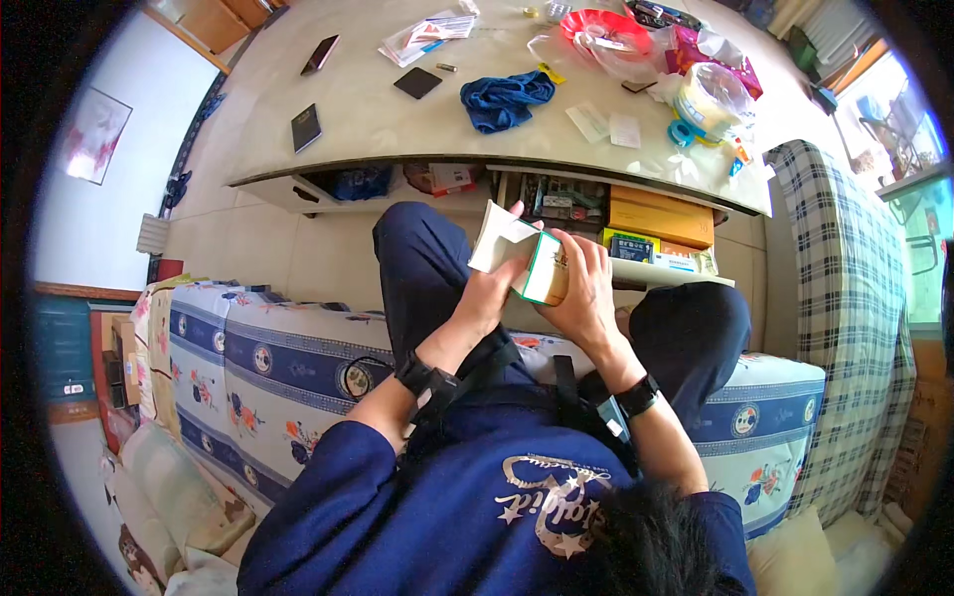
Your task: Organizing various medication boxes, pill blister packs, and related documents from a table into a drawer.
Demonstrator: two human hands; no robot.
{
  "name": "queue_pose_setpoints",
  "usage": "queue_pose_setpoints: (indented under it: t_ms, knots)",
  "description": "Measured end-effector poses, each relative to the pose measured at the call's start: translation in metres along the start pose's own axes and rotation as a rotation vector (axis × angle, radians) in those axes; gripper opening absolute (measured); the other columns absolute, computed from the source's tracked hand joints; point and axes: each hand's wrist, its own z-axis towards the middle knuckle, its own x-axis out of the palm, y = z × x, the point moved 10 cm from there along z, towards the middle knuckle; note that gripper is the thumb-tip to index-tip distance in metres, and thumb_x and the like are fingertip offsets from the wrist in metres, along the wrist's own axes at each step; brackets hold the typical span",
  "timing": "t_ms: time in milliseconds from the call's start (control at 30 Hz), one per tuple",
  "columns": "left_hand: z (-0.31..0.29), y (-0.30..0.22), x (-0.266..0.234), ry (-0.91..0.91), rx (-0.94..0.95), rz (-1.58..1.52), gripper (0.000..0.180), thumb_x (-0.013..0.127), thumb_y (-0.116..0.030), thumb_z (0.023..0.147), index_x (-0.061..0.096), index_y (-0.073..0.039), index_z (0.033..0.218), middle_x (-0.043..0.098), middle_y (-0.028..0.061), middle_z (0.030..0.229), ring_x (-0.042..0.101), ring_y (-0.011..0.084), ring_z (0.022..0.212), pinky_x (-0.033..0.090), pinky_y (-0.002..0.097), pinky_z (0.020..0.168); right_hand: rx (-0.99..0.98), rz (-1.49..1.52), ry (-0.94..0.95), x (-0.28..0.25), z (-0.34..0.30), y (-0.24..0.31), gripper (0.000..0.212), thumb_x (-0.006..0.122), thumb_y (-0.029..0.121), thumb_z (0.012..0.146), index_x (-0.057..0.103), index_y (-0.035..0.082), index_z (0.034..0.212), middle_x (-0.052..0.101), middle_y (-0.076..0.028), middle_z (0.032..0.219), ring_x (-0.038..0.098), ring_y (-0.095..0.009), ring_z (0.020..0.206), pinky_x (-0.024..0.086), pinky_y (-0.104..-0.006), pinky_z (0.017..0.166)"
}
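Gripping a small green-edged, tan-sided box (546, 268) between curled fingers and thumb, the right hand (584, 298) has it secure, just off the near edge of the long, pale, glossy table (378, 124). Across from it, the left hand (485, 290) pinches a cream-white flap (497, 238) standing at the box's left; whether it is the box's own lid or a separate piece, it's hard to tell. The two hands work close together, in front of the table, between the person's knees.

Right behind them, under the table, a white drawer (638, 270) stands pulled out, with a flat orange-brown carton (660, 216) inside. Up on the table, near the middle of its near edge, lies a crumpled dark-blue cloth (507, 100), with a black flat square (417, 83) to its left. Toward the table's right end: a clear round plastic tub (714, 99), a blue tape roll (682, 132) just beside it, and a bright red plastic dish (606, 35) farther back.
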Motion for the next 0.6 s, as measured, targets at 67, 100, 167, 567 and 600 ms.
queue_pose_setpoints:
  t_ms: [67, 100, 167, 567, 600]
  knots:
    - [0.000, -0.001, 0.003, -0.020, -0.019, -0.132, 0.065, 0.053, -0.010, 0.092, 0.020, -0.009, 0.148, 0.051, 0.0128, 0.134, 0.047, 0.0196, 0.124, 0.034, 0.0332, 0.107, 0.025, -0.018, 0.014, -0.001, -0.002, 0.001, 0.084, 0.081, 0.014, 0.055, 0.043, 0.008, 0.130, 0.049, -0.017, 0.118, 0.045, -0.036, 0.111, 0.039, -0.0451, 0.096]
    - [-0.003, -0.003, 0.005, -0.017, -0.017, -0.134, 0.065, 0.053, -0.010, 0.092, 0.020, -0.009, 0.148, 0.051, 0.0128, 0.134, 0.047, 0.0196, 0.124, 0.034, 0.0332, 0.107, 0.044, -0.004, 0.015, -0.001, -0.005, 0.000, 0.084, 0.081, 0.014, 0.055, 0.043, 0.008, 0.129, 0.049, -0.017, 0.118, 0.045, -0.036, 0.111, 0.039, -0.0450, 0.096]
    - [-0.007, -0.014, 0.014, 0.034, 0.052, -0.126, 0.068, 0.056, -0.012, 0.091, 0.020, -0.011, 0.148, 0.051, 0.0130, 0.133, 0.048, 0.0204, 0.123, 0.036, 0.0338, 0.105, 0.062, 0.008, 0.010, -0.003, -0.007, 0.000, 0.083, 0.081, 0.014, 0.055, 0.044, 0.008, 0.129, 0.049, -0.016, 0.118, 0.045, -0.035, 0.111, 0.039, -0.0449, 0.096]
    - [-0.010, -0.012, -0.006, -0.089, 0.256, 0.275, 0.049, 0.053, 0.003, 0.089, 0.042, -0.003, 0.137, 0.050, 0.0103, 0.135, 0.050, 0.0190, 0.122, 0.040, 0.0291, 0.101, 0.049, -0.048, 0.015, 0.000, -0.013, 0.006, 0.088, 0.081, 0.007, 0.050, 0.044, 0.010, 0.130, 0.048, -0.016, 0.117, 0.045, -0.036, 0.109, 0.038, -0.0453, 0.096]
    - [-0.011, -0.013, -0.002, -0.051, 0.283, 0.364, 0.049, 0.054, -0.001, 0.091, 0.040, -0.003, 0.138, 0.047, 0.0105, 0.137, 0.048, 0.0194, 0.124, 0.037, 0.0300, 0.103, 0.053, -0.047, 0.016, 0.000, -0.013, 0.005, 0.088, 0.081, 0.007, 0.050, 0.044, 0.010, 0.130, 0.048, -0.016, 0.117, 0.045, -0.036, 0.109, 0.038, -0.0453, 0.096]
